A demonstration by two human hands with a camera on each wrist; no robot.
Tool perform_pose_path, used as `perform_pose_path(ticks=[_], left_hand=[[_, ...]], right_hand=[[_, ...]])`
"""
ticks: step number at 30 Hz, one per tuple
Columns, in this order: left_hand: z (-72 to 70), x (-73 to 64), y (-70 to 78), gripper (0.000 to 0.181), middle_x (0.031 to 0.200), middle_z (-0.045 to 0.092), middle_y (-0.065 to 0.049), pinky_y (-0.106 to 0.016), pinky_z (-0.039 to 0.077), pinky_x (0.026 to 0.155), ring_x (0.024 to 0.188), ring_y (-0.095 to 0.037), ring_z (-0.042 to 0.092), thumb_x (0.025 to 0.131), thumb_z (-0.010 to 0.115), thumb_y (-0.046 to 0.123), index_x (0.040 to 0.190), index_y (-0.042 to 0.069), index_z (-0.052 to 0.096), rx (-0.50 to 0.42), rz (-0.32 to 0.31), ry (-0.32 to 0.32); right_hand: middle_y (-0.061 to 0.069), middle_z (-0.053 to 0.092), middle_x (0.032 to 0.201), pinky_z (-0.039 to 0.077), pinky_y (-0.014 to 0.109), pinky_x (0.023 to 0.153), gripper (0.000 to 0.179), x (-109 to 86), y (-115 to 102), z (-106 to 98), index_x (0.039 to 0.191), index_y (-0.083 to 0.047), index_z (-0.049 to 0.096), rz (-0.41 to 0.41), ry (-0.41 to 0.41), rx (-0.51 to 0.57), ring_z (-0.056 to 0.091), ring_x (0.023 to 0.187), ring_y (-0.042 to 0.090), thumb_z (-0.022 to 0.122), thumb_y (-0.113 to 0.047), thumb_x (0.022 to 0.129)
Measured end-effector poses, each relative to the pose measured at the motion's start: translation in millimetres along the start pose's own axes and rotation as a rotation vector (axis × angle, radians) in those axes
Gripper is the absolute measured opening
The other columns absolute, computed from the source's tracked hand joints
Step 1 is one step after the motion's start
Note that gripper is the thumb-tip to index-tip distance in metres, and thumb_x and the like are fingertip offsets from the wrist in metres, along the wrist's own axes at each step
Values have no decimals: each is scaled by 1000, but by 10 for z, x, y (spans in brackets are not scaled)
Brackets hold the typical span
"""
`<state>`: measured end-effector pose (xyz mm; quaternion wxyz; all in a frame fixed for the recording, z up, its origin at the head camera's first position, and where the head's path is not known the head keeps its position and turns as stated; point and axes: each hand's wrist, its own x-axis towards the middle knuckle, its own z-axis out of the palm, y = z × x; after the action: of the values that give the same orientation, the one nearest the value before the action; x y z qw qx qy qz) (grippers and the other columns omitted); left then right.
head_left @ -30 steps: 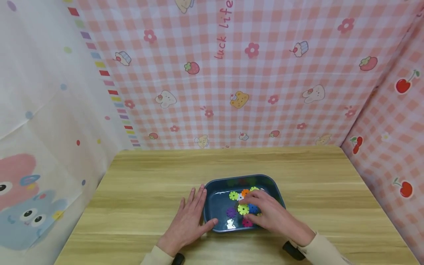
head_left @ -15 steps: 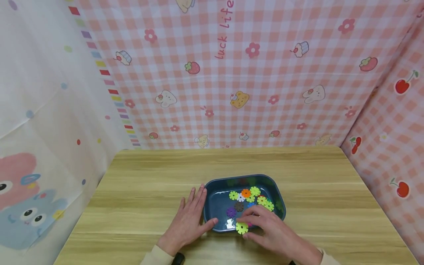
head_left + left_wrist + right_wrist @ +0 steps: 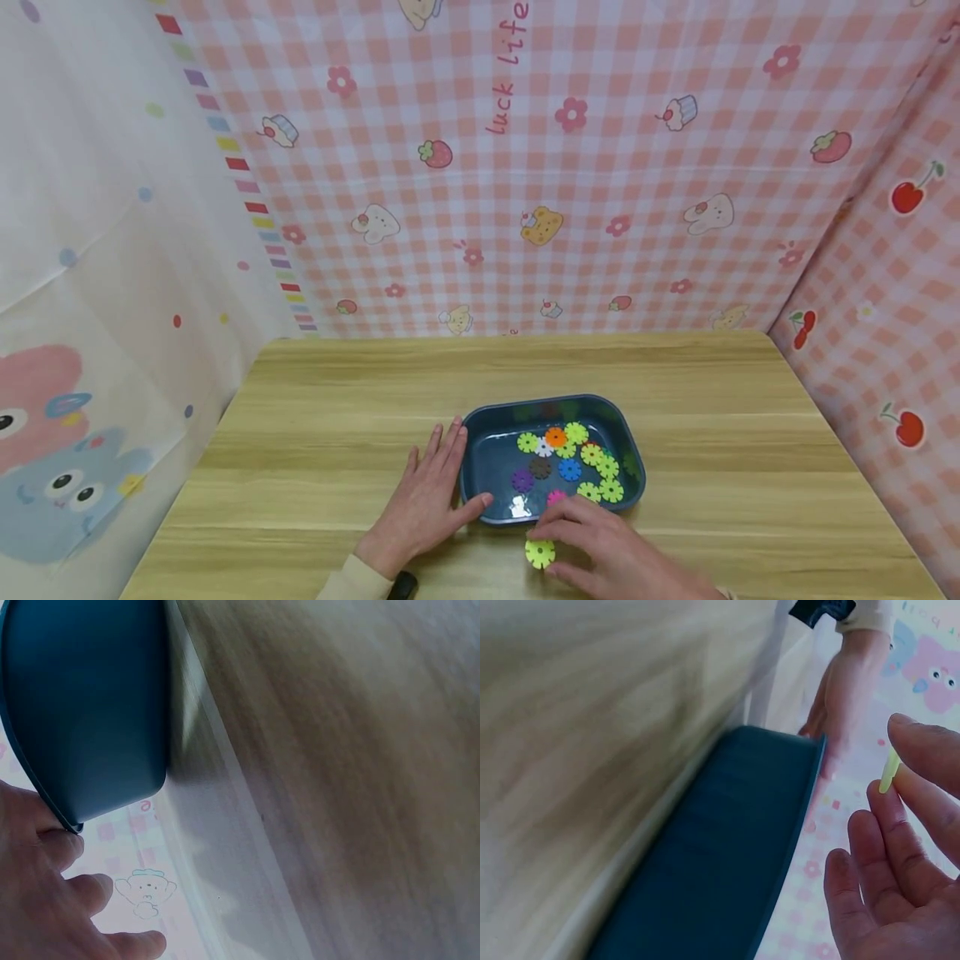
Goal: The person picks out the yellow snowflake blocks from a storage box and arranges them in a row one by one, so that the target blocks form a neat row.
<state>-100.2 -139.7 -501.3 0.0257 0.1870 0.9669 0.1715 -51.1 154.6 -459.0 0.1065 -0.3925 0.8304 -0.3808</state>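
Observation:
A yellow-green notched plastic disc [image 3: 540,551] is pinched between the thumb and fingers of my right hand [image 3: 611,550], in front of the tray; the right wrist view shows that disc [image 3: 889,771] edge-on. My left hand [image 3: 425,506] rests against the left end of the dark blue tray [image 3: 480,462], fingers extended along its side and thumb at the front rim. In the left wrist view its fingertips [image 3: 94,889] stand beside the tray wall [image 3: 90,712]. Inside the tray lie several discs, among them an orange disc [image 3: 556,437], a purple disc [image 3: 522,480] and a blue disc [image 3: 570,470].
The tray stands on a wood-grain table [image 3: 337,417]. A pink checked cloth [image 3: 465,183] hangs behind the table's back edge, with a white printed cloth [image 3: 112,250] at the left and another checked cloth [image 3: 892,350] at the right.
My right hand has taken the yellow-green disc out of the tray, over the front rim and toward me. The left hand and the tray have stayed in place.

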Motion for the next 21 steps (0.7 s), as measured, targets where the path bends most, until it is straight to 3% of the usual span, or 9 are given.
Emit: perform_pose_path(ticks=[10,17,21], left_hand=[[-2,3,0,98,174,10,-6,-66,19,121,159,-33,10,96,52,70,165,7,22,-6,-11,-11],[6,1,-5,98,174,10,-6,-67,19,120,159,-33,12,96,52,70,165,7,22,-5,-7,-3],[7,1,0,97,174,10,-6,-67,19,120,158,-33,12,97,52,69,165,7,23,-9,-3,2]], right_hand=[[-12,60,135,51,24,100,38,-73,59,93,138,-22,64,25,-146,99,55,121,5,57,-41,106],[-10,61,132,52,23,95,35,-100,283,210,136,-19,65,1,-176,90,57,115,5,57,-37,107],[-12,61,130,52,22,95,35,-104,311,228,134,-18,66,34,-203,107,56,114,2,57,-38,107]])
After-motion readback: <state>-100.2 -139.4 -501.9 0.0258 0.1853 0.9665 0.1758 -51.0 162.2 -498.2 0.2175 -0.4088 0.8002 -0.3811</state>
